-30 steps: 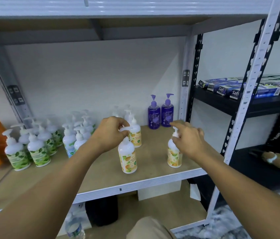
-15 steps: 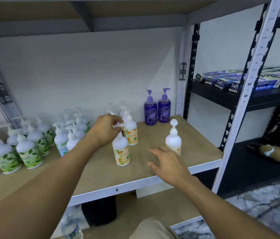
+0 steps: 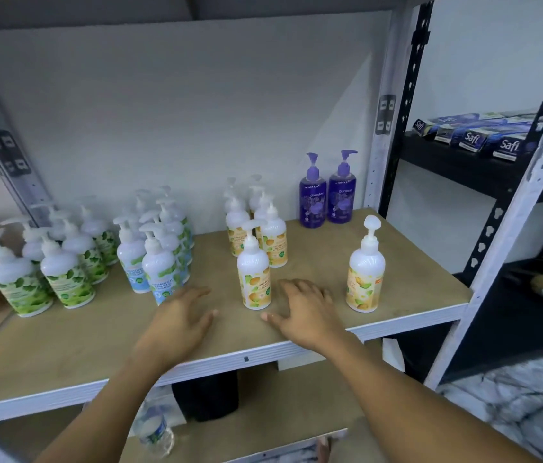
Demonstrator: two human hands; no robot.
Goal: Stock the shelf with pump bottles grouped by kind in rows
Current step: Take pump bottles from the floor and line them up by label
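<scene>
Both hands are empty over the pale wooden shelf board (image 3: 96,332). The left hand (image 3: 180,317) lies palm down with its fingers loose and a little apart, holding nothing. The right hand (image 3: 303,310) is the same, fingers spread and straight, thumb pointing inward. I cannot tell whether either palm actually rests on the board or only hovers over it.

Between the two sets of fingertips, just beyond them, stands a white plastic pump bottle with a yellow fruit label (image 3: 253,269). It is upright and heads the row of matching yellow-label bottles (image 3: 256,228) further back. Beyond the right hand's outer fingers, apart from that row, a second yellow-label pump bottle (image 3: 365,272) stands alone near the shelf's front edge.

Past the left fingers are white blue-label bottles (image 3: 150,252), and further left white bottles with green leaf labels (image 3: 46,262). Two purple pump bottles (image 3: 327,195) sit at the back wall, well beyond the right fingertips.

This looks like a pause between placements: the groups are formed, but the lone yellow bottle seems out of line. The next move probably calls for the right hand to close round its body, keep it upright, and set it beside its kind without knocking the front bottle.
</scene>
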